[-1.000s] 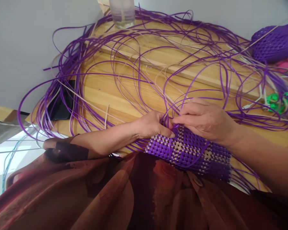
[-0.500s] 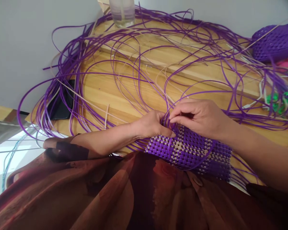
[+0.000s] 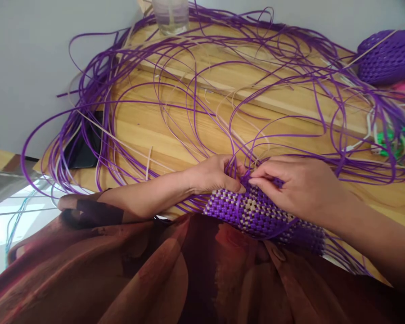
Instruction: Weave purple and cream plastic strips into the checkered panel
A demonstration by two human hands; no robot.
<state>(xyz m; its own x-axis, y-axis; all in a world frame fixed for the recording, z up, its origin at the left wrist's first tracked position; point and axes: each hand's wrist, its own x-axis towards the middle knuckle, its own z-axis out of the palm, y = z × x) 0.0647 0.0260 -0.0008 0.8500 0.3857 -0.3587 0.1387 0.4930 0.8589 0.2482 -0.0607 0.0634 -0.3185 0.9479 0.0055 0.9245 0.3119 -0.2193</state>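
Note:
A woven panel (image 3: 263, 216) of purple and beige plastic strips lies against my lap at the table's near edge. My left hand (image 3: 219, 176) grips its far edge, thumb on top, with loose strips rising between the fingers. Close beside it, my right hand (image 3: 286, 182) pinches a purple strip (image 3: 248, 174) between thumb and forefinger at the same edge. One purple strip crosses over the panel's face in a loop. Long unwoven strips spread from the panel across the table, and my right hand covers part of the weave.
On the wooden table (image 3: 148, 121) lie heaps of loose purple strips (image 3: 94, 81) and a dark phone (image 3: 86, 144) under them. A clear container of liquid (image 3: 170, 18) stands at the back. A finished-looking purple woven piece (image 3: 388, 56) and a green object (image 3: 393, 141) are at right.
My right hand has moved a little right and down, still pinching at the panel's far edge. My left hand has stayed almost in place. The loose strips near the hands have shifted.

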